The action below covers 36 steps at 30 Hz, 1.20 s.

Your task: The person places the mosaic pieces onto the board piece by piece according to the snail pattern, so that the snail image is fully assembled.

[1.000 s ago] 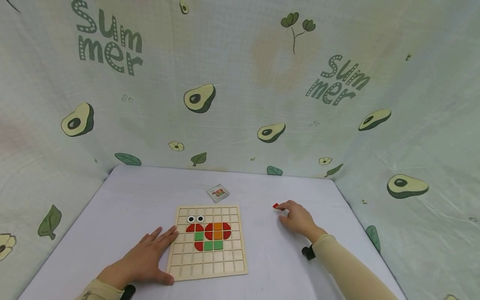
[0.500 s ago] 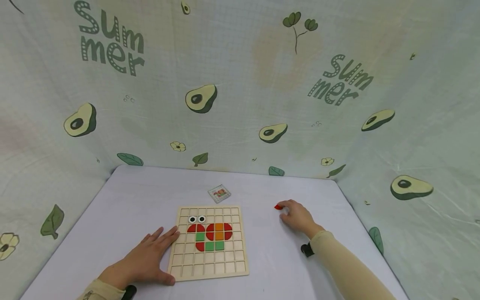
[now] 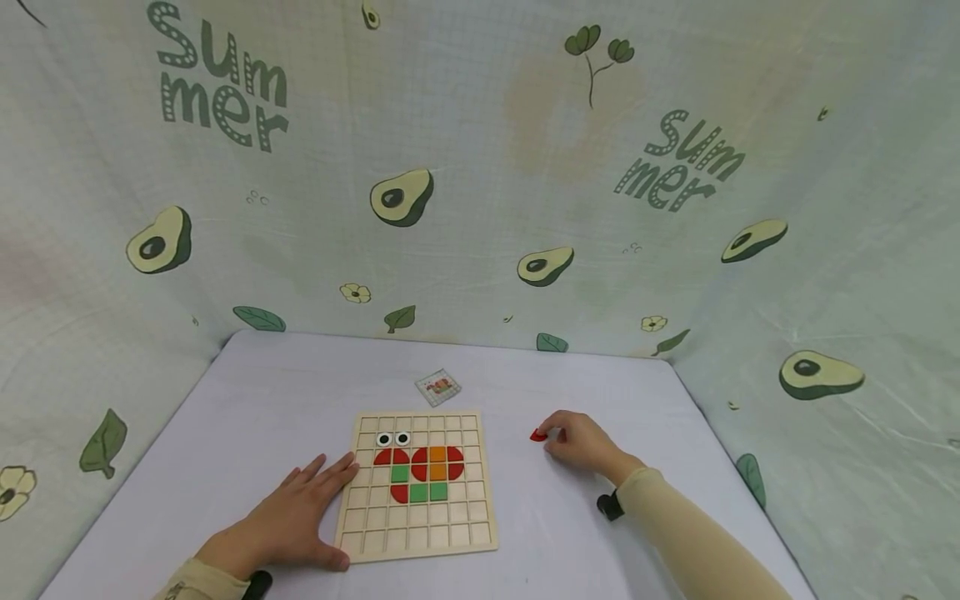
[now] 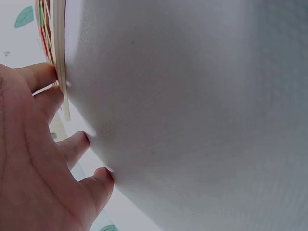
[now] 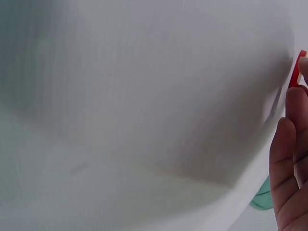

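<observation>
My right hand [image 3: 581, 443] pinches a small red tile [image 3: 537, 435] between thumb and fingertips, to the right of the board. In the right wrist view the red tile [image 5: 297, 71] shows at the fingertips, close over the cloth. My left hand [image 3: 288, 518] lies with spread fingers along the left edge of a wooden grid board [image 3: 457, 533]. In the left wrist view its fingers [image 4: 45, 77] touch the board's side. Red quarter-round, green and orange tiles [image 3: 437, 472] fill some cells of the grid, below two eye tiles [image 3: 393, 438].
A small picture card [image 3: 438, 387] lies behind the board, showing a coloured figure on a grid. White cloth covers the table [image 3: 300, 375]. A printed curtain [image 3: 465, 167] hangs along the back and both sides.
My right hand has lifted the red tile from its place at the right and carried it left and nearer to me, toward the board. The left hand stays at the board's edge.
</observation>
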### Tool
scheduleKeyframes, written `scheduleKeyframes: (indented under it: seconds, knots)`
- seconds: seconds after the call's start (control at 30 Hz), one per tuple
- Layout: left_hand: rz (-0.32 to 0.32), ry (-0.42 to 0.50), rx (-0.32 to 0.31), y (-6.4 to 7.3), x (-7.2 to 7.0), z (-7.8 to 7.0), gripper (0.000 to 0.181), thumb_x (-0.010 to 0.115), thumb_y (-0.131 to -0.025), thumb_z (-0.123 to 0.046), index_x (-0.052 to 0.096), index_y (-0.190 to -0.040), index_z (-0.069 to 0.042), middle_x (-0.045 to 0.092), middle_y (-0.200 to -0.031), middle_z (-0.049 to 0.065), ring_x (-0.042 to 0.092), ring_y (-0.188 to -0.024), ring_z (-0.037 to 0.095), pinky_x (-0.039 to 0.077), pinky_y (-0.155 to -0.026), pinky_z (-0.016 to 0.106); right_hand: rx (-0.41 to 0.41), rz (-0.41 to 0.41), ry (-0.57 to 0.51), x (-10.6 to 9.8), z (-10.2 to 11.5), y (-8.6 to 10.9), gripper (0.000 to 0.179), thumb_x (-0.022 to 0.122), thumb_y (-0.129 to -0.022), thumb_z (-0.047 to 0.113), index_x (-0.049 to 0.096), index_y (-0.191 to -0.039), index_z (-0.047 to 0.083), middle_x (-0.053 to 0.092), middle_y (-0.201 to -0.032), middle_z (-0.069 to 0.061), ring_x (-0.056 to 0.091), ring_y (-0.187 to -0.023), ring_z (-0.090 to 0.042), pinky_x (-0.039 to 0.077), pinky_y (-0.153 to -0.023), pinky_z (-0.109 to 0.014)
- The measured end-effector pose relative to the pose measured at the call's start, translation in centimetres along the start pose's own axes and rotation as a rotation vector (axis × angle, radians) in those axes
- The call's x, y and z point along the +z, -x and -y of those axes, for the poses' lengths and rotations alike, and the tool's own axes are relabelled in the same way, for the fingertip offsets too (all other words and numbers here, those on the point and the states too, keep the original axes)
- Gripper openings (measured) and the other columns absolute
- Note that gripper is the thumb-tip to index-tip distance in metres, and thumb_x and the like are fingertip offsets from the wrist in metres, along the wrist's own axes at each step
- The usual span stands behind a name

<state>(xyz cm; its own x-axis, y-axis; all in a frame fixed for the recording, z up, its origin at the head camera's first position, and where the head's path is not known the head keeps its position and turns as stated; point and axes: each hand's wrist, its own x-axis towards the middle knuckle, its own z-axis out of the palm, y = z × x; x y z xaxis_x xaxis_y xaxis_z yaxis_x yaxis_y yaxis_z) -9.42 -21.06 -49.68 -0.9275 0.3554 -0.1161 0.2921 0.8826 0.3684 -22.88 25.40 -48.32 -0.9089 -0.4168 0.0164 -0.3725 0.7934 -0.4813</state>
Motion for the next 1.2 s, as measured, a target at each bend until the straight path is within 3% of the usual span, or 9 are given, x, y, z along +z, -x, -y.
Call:
scheduleKeyframes:
  seconds: [0.17,0.37,0.57,0.7,0.83,1.0,1.2]
  knots:
    - [0.002,0.010,0.009,0.0,-0.2,-0.1,0.125,0.080,-0.050,-0.077,0.046,-0.149,-0.010,0.034,-0.159,0.005,0.025,-0.143,0.046,0.023,-0.108,0.071,-0.068,0.016,0.066,0.4,0.8,0.2,0.033,0.075,-0.083,0.008,0.072,-0.115,0.017,0.065,-0.102,0.008,0.052,-0.071,-0.009,0.049,-0.064,-0.026]
    - [0.001,0.022,0.022,0.0,-0.2,-0.1,0.124,0.081,-0.050,-0.076,0.046,-0.149,-0.009,0.034,-0.159,0.006,0.025,-0.142,0.047,0.023,-0.108,0.071,-0.125,0.047,0.093,0.7,1.6,0.2,0.029,0.067,-0.084,-0.003,0.077,-0.102,0.017,0.065,-0.100,0.009,0.056,-0.083,-0.010,0.053,-0.075,-0.031]
    - [-0.002,0.029,0.024,0.2,-0.2,0.0,0.125,0.079,-0.051,-0.078,0.046,-0.149,-0.008,0.034,-0.159,0.006,0.025,-0.143,0.048,0.022,-0.108,0.071,-0.152,0.053,0.112,0.4,2.7,1.1,0.030,0.066,-0.080,-0.004,0.076,-0.101,0.016,0.066,-0.099,0.008,0.055,-0.082,-0.010,0.051,-0.072,-0.029]
    - [0.003,0.025,0.022,0.1,-0.4,-0.1,0.124,0.080,-0.051,-0.077,0.046,-0.149,-0.008,0.034,-0.159,0.006,0.025,-0.143,0.047,0.022,-0.108,0.071,-0.102,0.019,0.172,0.7,3.2,1.8,0.029,0.077,-0.081,0.014,0.073,-0.110,0.017,0.063,-0.099,0.008,0.053,-0.080,-0.009,0.052,-0.073,-0.032]
    - [-0.002,0.016,0.022,0.2,-0.5,-0.1,0.124,0.079,-0.051,-0.078,0.046,-0.148,-0.008,0.034,-0.159,0.006,0.025,-0.142,0.048,0.022,-0.108,0.071,-0.052,-0.020,0.235,1.3,3.3,2.0,0.032,0.083,-0.080,0.031,0.072,-0.108,0.020,0.060,-0.097,0.009,0.053,-0.079,-0.009,0.052,-0.072,-0.032]
    - [-0.002,0.011,0.025,0.2,-0.4,-0.1,0.124,0.079,-0.051,-0.078,0.046,-0.148,-0.008,0.034,-0.159,0.006,0.026,-0.142,0.047,0.023,-0.108,0.071,-0.057,-0.058,0.262,1.9,3.2,1.9,0.021,0.082,-0.081,0.030,0.072,-0.098,0.021,0.059,-0.094,0.009,0.051,-0.072,-0.008,0.048,-0.063,-0.029]
    - [0.000,0.007,0.024,0.1,-0.3,0.0,0.125,0.078,-0.051,-0.079,0.045,-0.149,-0.009,0.034,-0.159,0.005,0.025,-0.143,0.047,0.023,-0.108,0.072,-0.072,-0.074,0.266,2.0,3.3,2.0,0.019,0.082,-0.082,0.028,0.073,-0.097,0.021,0.058,-0.094,0.009,0.050,-0.070,-0.008,0.047,-0.060,-0.028]
